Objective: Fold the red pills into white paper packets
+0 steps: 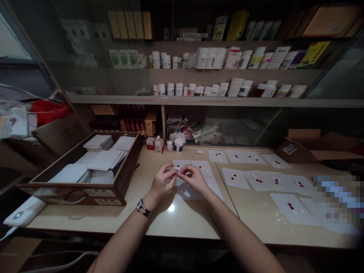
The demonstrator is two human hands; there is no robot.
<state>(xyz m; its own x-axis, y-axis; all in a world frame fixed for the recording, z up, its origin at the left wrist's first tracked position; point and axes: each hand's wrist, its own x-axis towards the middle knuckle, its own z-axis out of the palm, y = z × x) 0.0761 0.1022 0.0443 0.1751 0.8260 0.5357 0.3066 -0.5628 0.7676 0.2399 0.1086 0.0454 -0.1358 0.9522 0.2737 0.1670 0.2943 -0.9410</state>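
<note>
My left hand [162, 183], with a wristwatch [143, 208] on its wrist, and my right hand [193, 179] meet over the counter, fingertips pinched together on a small white thing [178, 171] that I cannot make out. They hover above white paper squares [190, 189] lying on the beige counter [176, 220]. More paper squares [236, 178] spread to the right carry small red and white pills.
A wooden drawer [85, 187] with stacks of white paper stands at the left. Small bottles and boxes [167, 145] stand at the counter's back. Shelves [227, 99] of medicine bottles rise behind. A cardboard box [313, 148] sits at the right.
</note>
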